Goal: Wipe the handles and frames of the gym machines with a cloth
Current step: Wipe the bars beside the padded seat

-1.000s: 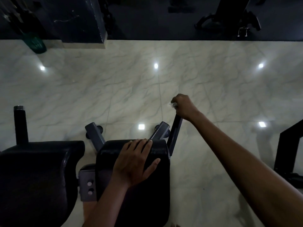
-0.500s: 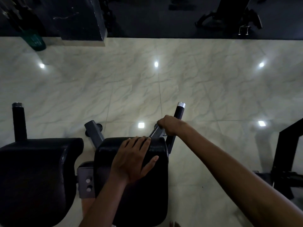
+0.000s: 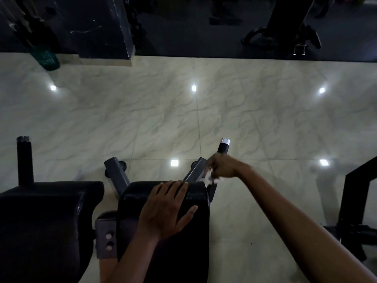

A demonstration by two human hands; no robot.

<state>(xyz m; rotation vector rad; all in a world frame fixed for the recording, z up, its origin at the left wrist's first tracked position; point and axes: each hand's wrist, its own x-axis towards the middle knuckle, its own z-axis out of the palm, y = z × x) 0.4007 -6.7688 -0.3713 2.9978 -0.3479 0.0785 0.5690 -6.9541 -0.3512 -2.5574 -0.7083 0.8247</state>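
Arm pad [image 3: 163, 231], lower centre: left hand [image 3: 165, 209] lies flat on it, fingers straight. Handle [image 3: 221, 152] runs from the pad's right edge up toward frame centre. Right hand [image 3: 221, 167], nearer, grips white cloth [image 3: 210, 178] around the handle's lower part; capped tip bare.

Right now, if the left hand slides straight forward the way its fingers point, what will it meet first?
Probably the grey frame tube just past the pad's front edge, where the left hand rests flat; depth is unclear.
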